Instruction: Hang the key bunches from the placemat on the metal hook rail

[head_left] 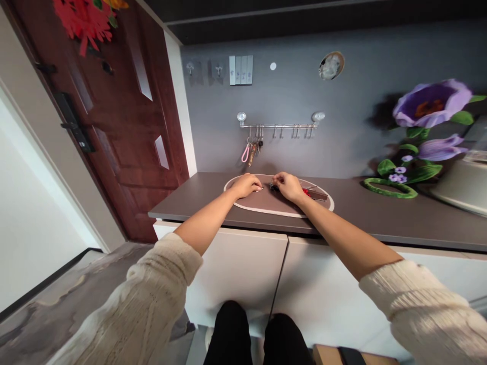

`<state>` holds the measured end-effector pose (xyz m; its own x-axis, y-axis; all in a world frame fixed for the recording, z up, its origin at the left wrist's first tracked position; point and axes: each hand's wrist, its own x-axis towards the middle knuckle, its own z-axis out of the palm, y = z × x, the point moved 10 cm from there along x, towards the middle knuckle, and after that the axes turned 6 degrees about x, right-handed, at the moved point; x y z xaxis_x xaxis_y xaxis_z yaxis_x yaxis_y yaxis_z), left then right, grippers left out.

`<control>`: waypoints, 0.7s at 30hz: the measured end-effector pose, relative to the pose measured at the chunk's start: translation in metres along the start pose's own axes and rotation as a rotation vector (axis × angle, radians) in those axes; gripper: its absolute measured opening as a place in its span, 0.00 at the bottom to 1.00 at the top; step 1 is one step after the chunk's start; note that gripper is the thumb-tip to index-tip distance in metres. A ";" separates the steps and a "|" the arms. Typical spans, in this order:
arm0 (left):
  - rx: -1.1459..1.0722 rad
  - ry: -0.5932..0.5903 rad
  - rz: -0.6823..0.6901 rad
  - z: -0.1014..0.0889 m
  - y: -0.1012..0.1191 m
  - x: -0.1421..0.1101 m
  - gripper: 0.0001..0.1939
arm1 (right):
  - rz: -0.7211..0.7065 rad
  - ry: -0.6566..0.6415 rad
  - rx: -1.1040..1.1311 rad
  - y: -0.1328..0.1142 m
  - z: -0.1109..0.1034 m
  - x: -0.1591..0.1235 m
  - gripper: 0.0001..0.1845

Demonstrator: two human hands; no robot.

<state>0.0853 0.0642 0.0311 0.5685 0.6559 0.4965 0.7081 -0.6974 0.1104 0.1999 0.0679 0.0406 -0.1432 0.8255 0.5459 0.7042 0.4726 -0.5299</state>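
My left hand [247, 186] rests over the left part of an oval brown mat [279, 207] with a pale border. Its fingers are pinched together, with a tiny shiny bit at the tips too small to name. To its right, my right hand [288, 185] is closed on a small dark object [272, 186] with metal glints, partly hidden by the fingers. Beside my right wrist lie a red item [306, 191], a brown flat strip [318, 195] and thin metal pieces, partly covered by the forearm.
A hook rail [279, 125] on the grey wall carries a pink loop [245, 153] and several keys. On the counter [365, 218], purple fabric flowers [431, 104] stand at the right beside a white rounded object [462, 185]. A dark red door [125, 137] is at the left.
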 end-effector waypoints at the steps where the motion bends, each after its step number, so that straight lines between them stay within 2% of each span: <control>1: 0.046 -0.002 0.008 0.000 0.002 0.000 0.09 | 0.005 -0.002 -0.020 0.001 0.000 0.001 0.09; 5: 0.163 -0.034 0.029 0.003 0.006 0.002 0.10 | 0.013 -0.025 -0.056 0.002 0.005 0.002 0.11; 11: 0.211 -0.037 0.043 0.006 0.008 0.003 0.11 | 0.000 -0.045 -0.084 -0.001 0.009 0.003 0.12; 21: 0.122 0.086 -0.066 -0.006 -0.005 0.005 0.11 | -0.001 -0.075 -0.082 -0.006 0.013 0.002 0.11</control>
<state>0.0820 0.0696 0.0384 0.4851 0.6679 0.5644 0.7912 -0.6101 0.0420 0.1867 0.0709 0.0362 -0.1932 0.8471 0.4950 0.7580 0.4492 -0.4729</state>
